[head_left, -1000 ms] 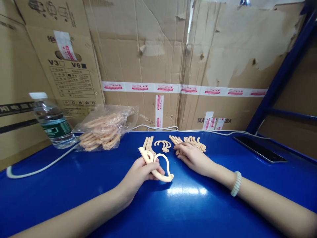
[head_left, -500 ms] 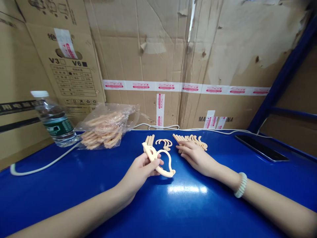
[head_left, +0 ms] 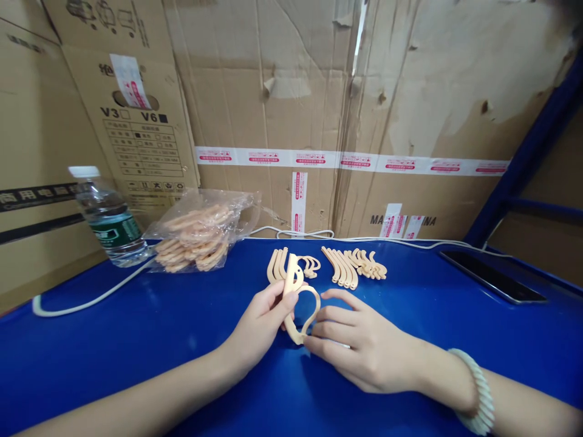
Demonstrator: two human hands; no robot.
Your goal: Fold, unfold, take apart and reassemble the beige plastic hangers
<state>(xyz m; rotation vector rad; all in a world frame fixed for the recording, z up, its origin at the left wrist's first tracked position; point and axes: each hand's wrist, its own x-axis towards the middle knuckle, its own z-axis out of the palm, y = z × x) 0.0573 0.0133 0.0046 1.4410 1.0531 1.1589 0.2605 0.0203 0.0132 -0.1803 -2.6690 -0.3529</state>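
Note:
My left hand [head_left: 268,312] is closed around a cream plastic piece that looks like a folding clothes hanger [head_left: 292,282], with a long curved arm and a rounded loop, held tilted above the table. My right hand [head_left: 359,337] is at the loop's right side, thumb and nearest finger at its lower end, the other fingers spread. Behind the hands lie a few loose curved arms [head_left: 277,264] and small hooks [head_left: 312,264], partly hidden by the held piece. A row of curved arms [head_left: 339,267] and a cluster of hooks [head_left: 371,265] sit farther right.
On the blue table [head_left: 136,340], a clear plastic bag [head_left: 200,237] of similar pieces stands beside a water bottle [head_left: 109,221]. A black phone [head_left: 492,276] lies at the right. A white cable [head_left: 91,303] runs along the back, before cardboard boxes [head_left: 273,109].
My right hand has left the row of arms and come toward me and left to the hanger. My left hand has turned the hanger more upright. The view has shifted slightly.

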